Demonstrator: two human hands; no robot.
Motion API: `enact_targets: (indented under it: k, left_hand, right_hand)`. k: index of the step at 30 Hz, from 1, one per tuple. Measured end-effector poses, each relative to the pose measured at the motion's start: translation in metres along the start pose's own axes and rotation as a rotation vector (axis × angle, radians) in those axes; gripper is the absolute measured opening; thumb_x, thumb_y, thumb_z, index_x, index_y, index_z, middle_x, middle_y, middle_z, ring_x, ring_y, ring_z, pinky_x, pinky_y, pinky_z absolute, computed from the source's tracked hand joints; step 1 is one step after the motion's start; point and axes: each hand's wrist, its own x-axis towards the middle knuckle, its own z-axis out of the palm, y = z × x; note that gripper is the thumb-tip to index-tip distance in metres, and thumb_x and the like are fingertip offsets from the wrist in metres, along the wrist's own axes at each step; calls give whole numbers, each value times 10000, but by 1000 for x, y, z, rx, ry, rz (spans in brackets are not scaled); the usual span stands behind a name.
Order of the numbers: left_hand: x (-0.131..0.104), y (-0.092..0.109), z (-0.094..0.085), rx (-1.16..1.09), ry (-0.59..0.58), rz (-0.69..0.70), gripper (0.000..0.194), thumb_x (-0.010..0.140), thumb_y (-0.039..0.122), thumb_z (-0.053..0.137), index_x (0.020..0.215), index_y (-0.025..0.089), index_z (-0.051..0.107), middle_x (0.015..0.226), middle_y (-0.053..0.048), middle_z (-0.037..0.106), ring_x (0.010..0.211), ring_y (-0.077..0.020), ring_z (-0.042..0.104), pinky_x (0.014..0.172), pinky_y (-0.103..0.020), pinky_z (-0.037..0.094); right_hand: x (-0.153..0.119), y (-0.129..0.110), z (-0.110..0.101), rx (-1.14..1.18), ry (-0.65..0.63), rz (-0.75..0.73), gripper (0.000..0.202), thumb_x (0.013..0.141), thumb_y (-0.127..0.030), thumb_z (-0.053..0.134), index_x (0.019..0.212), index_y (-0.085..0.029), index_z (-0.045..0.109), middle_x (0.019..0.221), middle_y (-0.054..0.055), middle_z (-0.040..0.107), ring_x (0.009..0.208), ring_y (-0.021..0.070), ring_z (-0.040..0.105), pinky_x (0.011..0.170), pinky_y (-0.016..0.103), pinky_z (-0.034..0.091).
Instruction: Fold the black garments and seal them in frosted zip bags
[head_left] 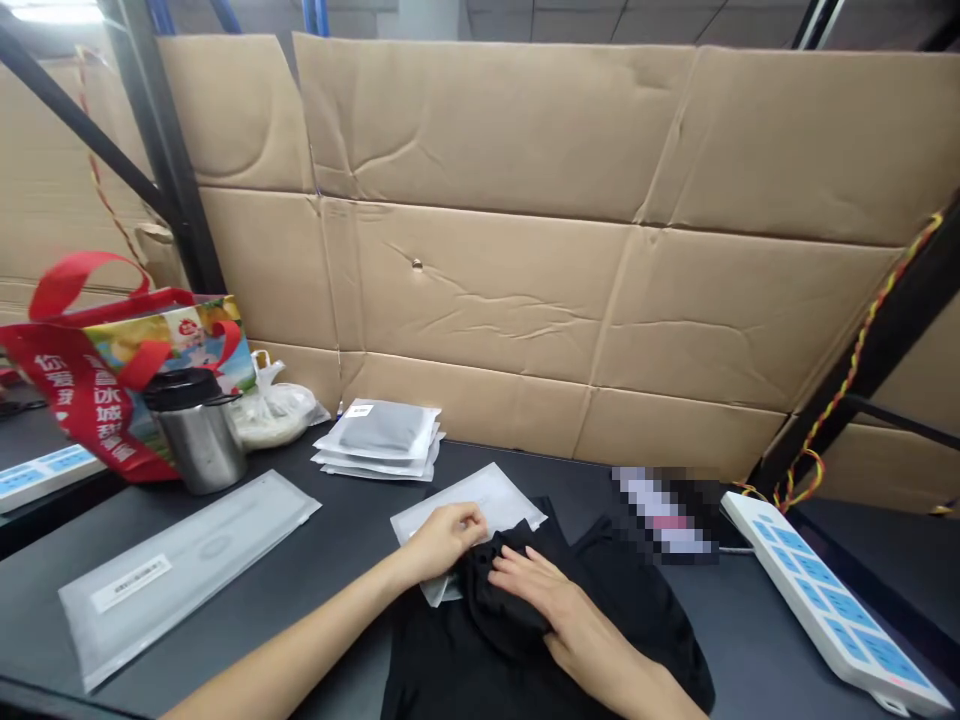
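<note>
A black cloth garment (450, 660) lies spread in front of me, with a bunched, folded part on top. My right hand (544, 600) rests on that bunched part, fingers stretched out and fairly flat. At its left edge, my left hand (442, 540) is closed in a pinch, thumb and fingertips together where garment and bag meet. Whatever is between those fingertips is hidden. A frosted plastic bag (491, 490) lies behind and under my left hand, partly covered by the hand and the cloth.
Left lie a long frosted packet (195, 570) with a barcode label, a steel cup (199, 440), a red shopping bag (97, 400) and a tied plastic bag (274, 415). Stacked packets (382, 440) sit behind. Right is a power strip (832, 600); cardboard (480, 270) walls the back.
</note>
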Motion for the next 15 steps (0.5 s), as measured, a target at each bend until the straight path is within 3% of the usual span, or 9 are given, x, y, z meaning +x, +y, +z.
enact_targets:
  k: [6, 10, 12, 15]
  left_hand:
    - [-12, 26, -12, 220, 88, 144, 212, 932, 237, 390, 874, 199, 590, 847, -24, 638, 776, -183, 587, 719, -271, 411]
    - [-13, 36, -12, 326, 42, 204, 229, 936, 221, 387, 856, 202, 602, 829, -27, 644, 733, -189, 607, 678, -270, 422]
    - [-13, 38, -11, 352, 22, 227, 233, 940, 212, 385, 865, 203, 606, 844, -26, 653, 756, -189, 620, 685, -263, 432]
    - [-10, 41, -12, 369, 11, 246, 225, 948, 214, 390, 888, 205, 607, 870, -18, 666, 797, -184, 631, 712, -254, 442]
  right_hand:
    - [12, -20, 4, -79, 21, 83, 940, 491, 36, 338, 1397, -201, 417, 1468, 29, 403, 1372, 150, 317, 1155, 408, 254]
    - [26, -35, 7, -215, 29, -46, 804, 656, 71, 346, 1405, -215, 400, 1450, 34, 436, 1345, 158, 367, 1125, 354, 321]
    - [32, -34, 13, -330, 101, 19, 661, 758, 49, 356, 1368, -184, 454, 1379, 78, 516, 1286, 201, 451, 1090, 379, 374]
    - [41, -24, 27, -466, 203, 133, 524, 814, 5, 404, 1314, -107, 511, 1300, 156, 571, 1220, 273, 518, 1044, 424, 420]
